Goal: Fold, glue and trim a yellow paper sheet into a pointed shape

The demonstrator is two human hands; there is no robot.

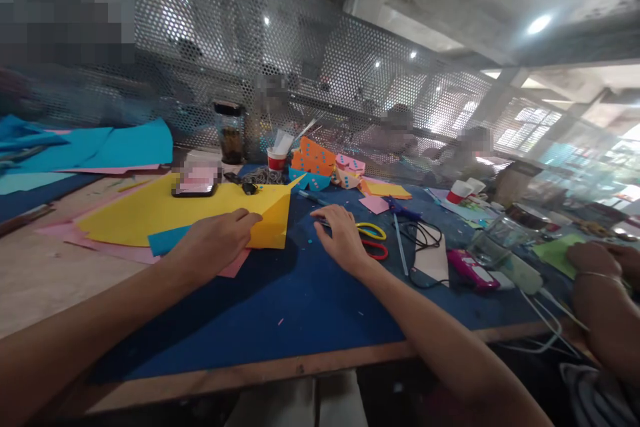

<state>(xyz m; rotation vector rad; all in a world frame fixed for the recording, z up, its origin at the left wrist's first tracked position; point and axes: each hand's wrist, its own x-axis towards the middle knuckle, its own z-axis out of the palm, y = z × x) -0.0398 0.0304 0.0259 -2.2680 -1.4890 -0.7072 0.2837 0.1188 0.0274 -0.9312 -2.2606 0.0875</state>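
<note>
My left hand (pixel 223 240) is closed on the near right part of a large yellow sheet of paper (pixel 145 210), whose right end stands up in a raised fold. A strip of blue paper (pixel 173 240) and pink sheets lie under and around that sheet. To the right, my right hand (pixel 340 240) hovers low over or rests on the blue mat (pixel 280 307), fingers bent and thumb apart, with nothing visible in it. Just beside it lie scissors (pixel 384 235) with yellow and red handles, their blades partly hidden by the hand.
Behind the yellow sheet are a phone (pixel 195 180), a jar (pixel 229 133), a red-white cup (pixel 277 159) and dotted orange paper (pixel 313 157). Rightward lie a black cord, a magenta case (pixel 473 270), a clear jar (pixel 515 233) and another person's hands (pixel 595 260). A perforated screen stands behind.
</note>
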